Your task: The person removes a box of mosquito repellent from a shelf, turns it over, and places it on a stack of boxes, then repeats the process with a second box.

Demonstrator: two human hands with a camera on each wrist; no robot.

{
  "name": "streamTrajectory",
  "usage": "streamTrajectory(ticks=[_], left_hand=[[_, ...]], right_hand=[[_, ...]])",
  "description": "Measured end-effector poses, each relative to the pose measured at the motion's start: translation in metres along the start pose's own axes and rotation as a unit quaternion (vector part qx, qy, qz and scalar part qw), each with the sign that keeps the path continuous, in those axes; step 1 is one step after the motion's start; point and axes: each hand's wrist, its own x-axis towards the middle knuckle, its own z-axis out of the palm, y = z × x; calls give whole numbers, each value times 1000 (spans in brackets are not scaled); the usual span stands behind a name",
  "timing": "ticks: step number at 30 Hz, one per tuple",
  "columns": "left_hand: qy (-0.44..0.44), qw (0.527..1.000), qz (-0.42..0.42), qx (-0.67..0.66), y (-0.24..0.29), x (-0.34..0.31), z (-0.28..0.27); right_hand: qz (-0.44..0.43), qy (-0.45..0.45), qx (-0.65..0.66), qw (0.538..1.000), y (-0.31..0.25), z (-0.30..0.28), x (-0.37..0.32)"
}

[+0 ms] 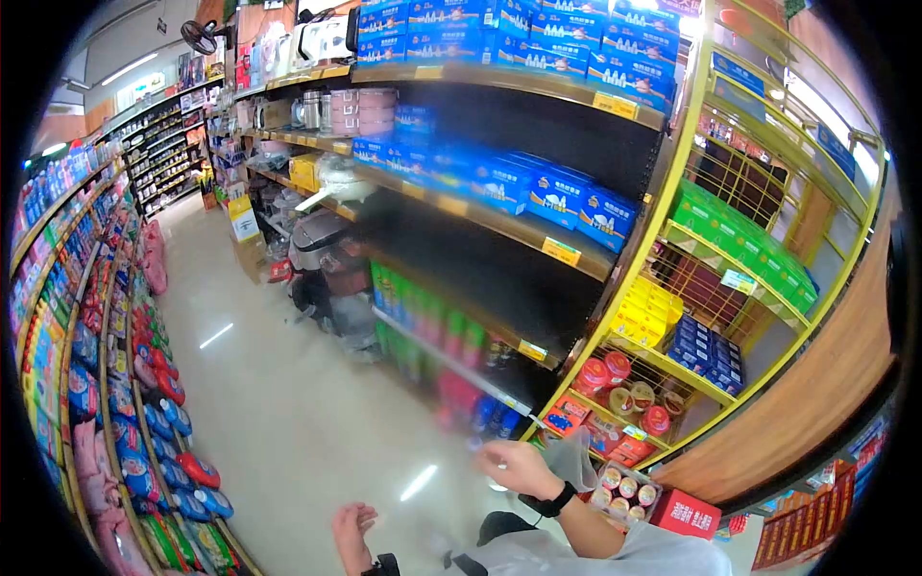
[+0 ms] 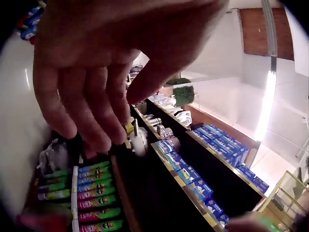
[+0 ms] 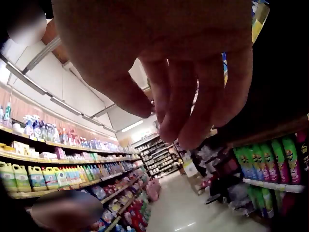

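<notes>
My left hand (image 1: 353, 534) is low in the head view, over the pale floor, with nothing held. In the left wrist view its fingers (image 2: 99, 104) hang loosely bent. To the right of it, my right hand (image 1: 523, 470) extends before the lower shelves, also holding nothing; its fingers (image 3: 186, 108) droop loosely in the right wrist view. Nearest the right hand are green and pink spray cans (image 1: 451, 331) on the low shelf. Blue boxes (image 1: 552, 197) stand in a row on the shelf above, and more blue boxes (image 1: 447, 43) are stacked on top.
A yellow wire rack (image 1: 615, 322) holding green boxes (image 1: 740, 240) adjoins the shelving on the right. By the rack's foot stands a carton of jars (image 1: 624, 492). Shelves of bagged goods (image 1: 158, 422) line the left side of the aisle floor (image 1: 288, 403).
</notes>
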Motion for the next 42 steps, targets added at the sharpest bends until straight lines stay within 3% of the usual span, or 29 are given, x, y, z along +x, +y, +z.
streamTrajectory(ticks=[5, 10, 15, 19, 23, 29, 35, 39, 40, 42], left_hand=[[-36, 998, 35, 47, 2, 26, -3], [-11, 998, 21, 50, 23, 80, 9], [-11, 997, 26, 74, 62, 152, 41], [-84, 987, 97, 99, 77, 224, 68], [-138, 982, 44, 122, 105, 294, 130], [-254, 960, 38, 115, 142, 343, 243], [-347, 924, -56, 152, 145, 418, 320], [-461, 870, -48, 167, 156, 459, 367], [-469, 861, -101, 169, 158, 470, 380], [-532, 825, -88, 170, 167, 482, 405]], right_hand=[[38, 39, -26, 998, 22, 3, 60], [31, 161, 44, 986, 49, -7, 136], [38, 254, 1, 966, 82, -38, 222], [8, 378, 16, 925, 80, -90, 293], [-10, 490, -14, 872, 81, -143, 346], [44, 439, -208, 873, 94, -184, 410], [125, 437, -234, 860, 110, -188, 453], [159, 434, -232, 856, 104, -192, 462], [172, 443, -209, 855, 97, -191, 464], [143, 473, -265, 828, 104, -186, 464]])
